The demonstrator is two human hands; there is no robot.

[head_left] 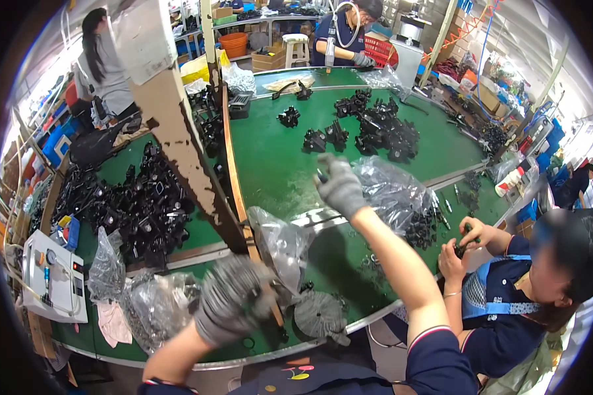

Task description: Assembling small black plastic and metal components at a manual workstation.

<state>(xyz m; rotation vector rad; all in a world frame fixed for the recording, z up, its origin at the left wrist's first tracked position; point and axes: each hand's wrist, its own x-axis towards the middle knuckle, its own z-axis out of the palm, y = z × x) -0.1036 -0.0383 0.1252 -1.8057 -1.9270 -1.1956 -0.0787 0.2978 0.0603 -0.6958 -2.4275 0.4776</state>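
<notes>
My right hand (342, 189), in a grey glove, reaches over the middle of the green table (270, 145). Its fingers are curled, with a small black part (321, 176) showing at the fingertips; its exact kind is too small to tell. Beyond it lie several black mechanical parts (385, 128) in a loose heap. A clear plastic bag (389, 191) is just right of this hand. My left hand (236, 299), in a grey striped glove, is above the near edge beside a wooden strip (236, 158). Motion smears its fingers, so any grip is unclear.
A rusty post (190, 151) rises left of centre, with piled black parts (138, 204) beyond. A co-worker (501, 289) handles a small dark piece at right; another person (342, 39) works across the table. Plastic bags (157, 306) and a white box-shaped device (54, 276) stand near left.
</notes>
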